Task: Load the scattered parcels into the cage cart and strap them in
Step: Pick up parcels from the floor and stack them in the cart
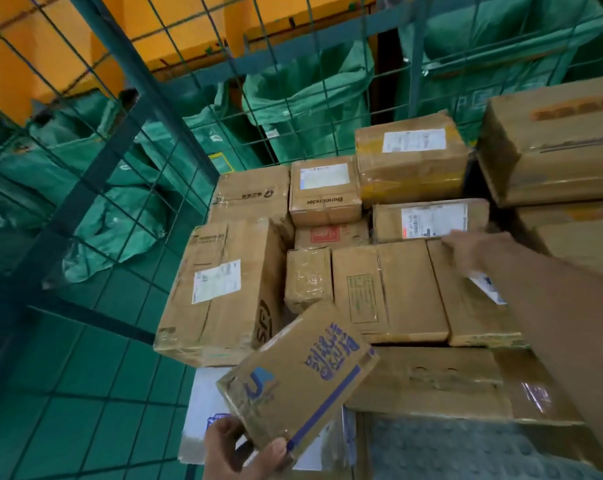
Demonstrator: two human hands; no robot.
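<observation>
My left hand (241, 452) gripped a small box (300, 379) with blue print. Thumb and fingers curled round its near corner, and I held it tilted just above the near left part of the load. The cage cart (147, 84) stood round me as green wire mesh on the left and far sides. Inside it brown parcels (390, 292) lay packed side by side, most with white labels facing up. A tall carton (220, 289) stood at the left edge of the stack, close to the mesh, and a white box (203, 403) lay under the one I held. My right hand (476, 251) reached out over the right side of the stack, resting near the far end of a long carton (473, 317) and just in front of a flat labelled parcel (428, 220). It was too blurred for me to tell whether those fingers were straight or curled. Beyond the far mesh hung green sacks (303, 95).
</observation>
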